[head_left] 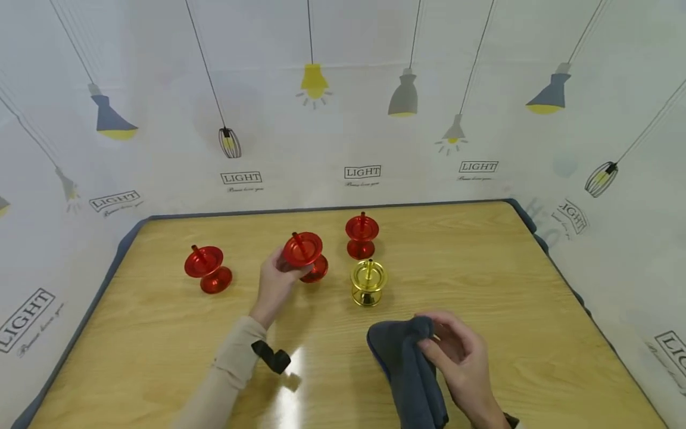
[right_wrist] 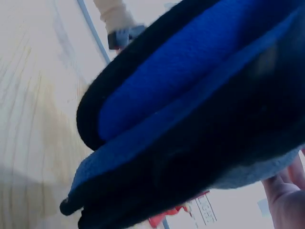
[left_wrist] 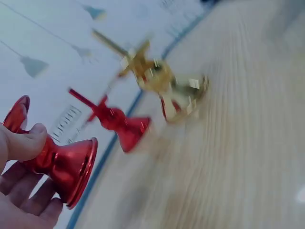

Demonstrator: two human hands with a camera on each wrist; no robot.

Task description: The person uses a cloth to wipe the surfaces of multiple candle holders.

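Observation:
My left hand (head_left: 274, 285) grips a red metal candle holder (head_left: 303, 248) by its narrow middle, thumb on one side and fingers curled round the other. In the left wrist view this candle holder (left_wrist: 71, 167) is tilted and looks raised off the table. A folded dark grey-blue cloth (head_left: 409, 369) hangs from my right hand (head_left: 463, 357), pinched between thumb and fingers. The right wrist view shows the cloth's bright blue inner side (right_wrist: 157, 105). Just right of the left hand stands a gold candle holder (head_left: 368, 285).
One more red candle holder (head_left: 362, 233) stands upright behind the gold one, another (head_left: 208, 268) to the left. They share a wooden tabletop (head_left: 509, 286) with a dark edge. A white curtain (head_left: 343, 131) printed with lamps encloses the back and sides.

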